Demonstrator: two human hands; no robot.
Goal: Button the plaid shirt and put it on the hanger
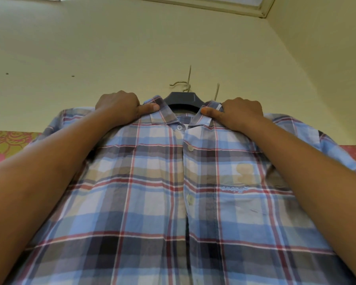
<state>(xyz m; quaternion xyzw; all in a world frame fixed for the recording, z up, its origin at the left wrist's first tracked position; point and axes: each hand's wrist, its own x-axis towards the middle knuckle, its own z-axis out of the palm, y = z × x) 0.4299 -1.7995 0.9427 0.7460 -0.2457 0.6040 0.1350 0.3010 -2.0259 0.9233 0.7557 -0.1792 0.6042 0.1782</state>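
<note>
In the centre of the frame, the plaid shirt (152,192) is hanging on a dark hanger (182,99), filling the lower two thirds of the view and facing the camera. The left hand (119,105) is gripping the collar at upper centre-left, fingers curled over the fabric, thumb pressing along the collar edge. The right hand (238,112) is doing the same at upper centre-right, pinching the other collar wing. The hanger's neck is showing between the two hands, its metal hook (180,84) sitting against the pale wall (90,48) above. Down the placket, the second button (190,148) and the one below it (191,200) are looking fastened; the collar button (179,127) is lying exposed, the neck open. A chest pocket (253,200) is showing at centre right. A pink floral panel (6,147) is peeking in at the left edge.
</note>
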